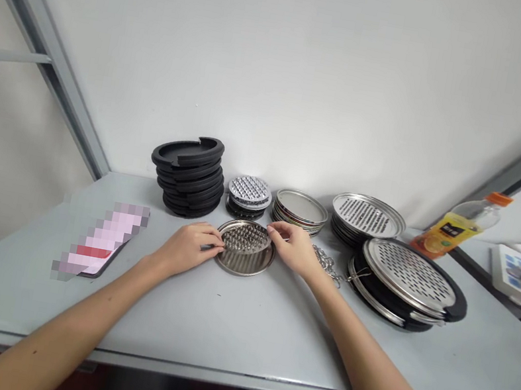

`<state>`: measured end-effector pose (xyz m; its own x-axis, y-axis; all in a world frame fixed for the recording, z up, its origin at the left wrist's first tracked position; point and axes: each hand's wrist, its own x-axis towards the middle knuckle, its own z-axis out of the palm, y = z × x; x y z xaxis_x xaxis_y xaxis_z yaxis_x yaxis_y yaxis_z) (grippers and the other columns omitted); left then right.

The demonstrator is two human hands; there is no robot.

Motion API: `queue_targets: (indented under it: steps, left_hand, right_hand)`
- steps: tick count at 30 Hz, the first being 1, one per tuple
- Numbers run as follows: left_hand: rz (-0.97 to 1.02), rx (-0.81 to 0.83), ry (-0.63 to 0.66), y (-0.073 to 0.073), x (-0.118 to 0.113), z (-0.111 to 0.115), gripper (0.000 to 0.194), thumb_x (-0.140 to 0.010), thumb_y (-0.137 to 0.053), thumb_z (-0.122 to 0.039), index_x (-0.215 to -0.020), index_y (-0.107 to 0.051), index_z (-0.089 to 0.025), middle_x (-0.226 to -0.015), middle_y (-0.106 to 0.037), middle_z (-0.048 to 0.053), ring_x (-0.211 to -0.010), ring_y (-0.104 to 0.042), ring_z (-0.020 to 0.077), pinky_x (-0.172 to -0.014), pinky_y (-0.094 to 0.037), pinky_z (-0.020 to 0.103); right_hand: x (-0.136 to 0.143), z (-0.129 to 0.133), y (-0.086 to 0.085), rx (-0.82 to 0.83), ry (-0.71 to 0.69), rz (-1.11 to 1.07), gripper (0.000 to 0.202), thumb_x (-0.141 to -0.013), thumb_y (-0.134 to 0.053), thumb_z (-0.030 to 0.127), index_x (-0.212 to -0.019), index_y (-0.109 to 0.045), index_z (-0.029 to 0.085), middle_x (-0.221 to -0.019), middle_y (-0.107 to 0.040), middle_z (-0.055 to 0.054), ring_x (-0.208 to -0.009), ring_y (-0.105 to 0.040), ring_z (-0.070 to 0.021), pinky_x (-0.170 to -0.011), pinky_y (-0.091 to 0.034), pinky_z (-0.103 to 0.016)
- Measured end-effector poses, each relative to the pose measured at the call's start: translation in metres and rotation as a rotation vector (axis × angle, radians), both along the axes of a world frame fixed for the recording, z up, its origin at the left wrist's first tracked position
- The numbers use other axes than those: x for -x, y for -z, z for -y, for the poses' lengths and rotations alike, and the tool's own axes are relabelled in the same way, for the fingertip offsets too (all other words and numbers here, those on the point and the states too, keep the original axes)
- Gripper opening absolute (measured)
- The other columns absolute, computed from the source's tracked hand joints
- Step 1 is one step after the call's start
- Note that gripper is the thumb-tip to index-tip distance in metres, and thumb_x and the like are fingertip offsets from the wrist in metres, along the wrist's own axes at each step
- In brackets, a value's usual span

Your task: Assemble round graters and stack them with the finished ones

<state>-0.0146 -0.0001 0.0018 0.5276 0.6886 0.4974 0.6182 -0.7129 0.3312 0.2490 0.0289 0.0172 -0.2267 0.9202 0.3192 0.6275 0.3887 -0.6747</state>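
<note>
Both hands hold a small round metal grater disc [247, 238] by its rim, tilted over a shiny round metal tray [248, 265] on the table. My left hand [191, 247] pinches the disc's left edge between fingers and thumb. At the upper right edge, my right hand [292, 246] grips it the same way. Behind the tray stands a stack of similar small grater discs [249, 192]. A pile of plain round metal lids [301, 207] sits just beyond my right hand. Small wire clasps [326, 264] lie in a heap by my right wrist.
Black plastic rings [190, 176] are stacked at back left. A phone [105, 242], partly pixelated, lies on the left. Larger slotted grater discs [368, 215] are piled at back right, before them an assembled black-rimmed grater [409, 282]. A juice bottle [461, 227] leans beyond.
</note>
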Motion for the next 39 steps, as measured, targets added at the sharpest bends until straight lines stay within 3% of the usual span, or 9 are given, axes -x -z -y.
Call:
queue_targets:
  steps: [4,7,12,24,35,39]
  left_hand:
    - [-0.008,-0.015,-0.004,0.002,0.000,-0.001,0.016,-0.090,-0.058,-0.027,-0.088,-0.074,-0.023,-0.091,-0.071,0.003,-0.084,-0.065,0.0174,-0.079,-0.052,0.031]
    - [-0.021,-0.009,-0.004,0.002,0.000,-0.001,0.014,-0.089,-0.060,-0.025,-0.088,-0.074,-0.023,-0.091,-0.071,0.003,-0.085,-0.065,0.0175,-0.079,-0.052,0.031]
    - [-0.028,-0.007,-0.003,0.003,-0.001,-0.001,0.013,-0.088,-0.061,-0.025,-0.088,-0.075,-0.023,-0.091,-0.072,0.003,-0.084,-0.064,0.0177,-0.078,-0.052,0.032]
    - [-0.074,0.089,0.048,-0.004,-0.002,0.001,0.014,-0.088,-0.060,-0.025,-0.092,-0.074,-0.025,-0.093,-0.073,0.003,-0.089,-0.063,0.0199,-0.081,-0.051,0.033]
    - [-0.155,0.200,0.099,-0.009,0.004,0.000,0.023,-0.080,-0.071,-0.037,-0.099,-0.074,-0.026,-0.105,-0.070,0.005,-0.101,-0.059,0.0237,-0.089,-0.049,0.037]
    - [-0.168,0.204,0.088,-0.006,0.006,-0.003,0.022,-0.083,-0.069,-0.037,-0.101,-0.074,-0.027,-0.105,-0.070,0.004,-0.102,-0.058,0.0230,-0.089,-0.048,0.036]
  right_hand:
    - [-0.004,0.004,-0.006,0.022,-0.146,0.037,0.037,-0.093,-0.046,0.046,-0.099,-0.070,0.019,-0.097,-0.074,-0.006,-0.084,-0.068,-0.0211,-0.076,-0.053,-0.033]
    - [-0.009,0.006,-0.008,0.027,-0.214,0.084,0.042,-0.086,-0.057,0.051,-0.110,-0.066,0.018,-0.106,-0.071,-0.008,-0.088,-0.067,-0.0215,-0.076,-0.054,-0.033]
    - [-0.013,0.005,-0.006,-0.018,-0.250,0.131,0.059,-0.070,-0.075,0.050,-0.117,-0.062,0.018,-0.111,-0.069,-0.010,-0.096,-0.065,-0.0240,-0.081,-0.053,-0.036]
    - [-0.015,0.001,0.003,-0.091,-0.264,0.275,0.061,-0.065,-0.079,0.046,-0.117,-0.063,0.017,-0.103,-0.067,-0.010,-0.092,-0.065,-0.0238,-0.081,-0.052,-0.036]
    - [-0.013,0.002,0.006,-0.048,-0.259,0.296,0.063,-0.068,-0.078,0.045,-0.121,-0.060,0.016,-0.108,-0.063,-0.012,-0.098,-0.062,-0.0245,-0.087,-0.050,-0.036]
    - [-0.011,0.003,0.006,-0.050,-0.255,0.265,0.049,-0.080,-0.066,0.045,-0.118,-0.061,0.015,-0.103,-0.064,-0.011,-0.091,-0.062,-0.0220,-0.083,-0.049,-0.035]
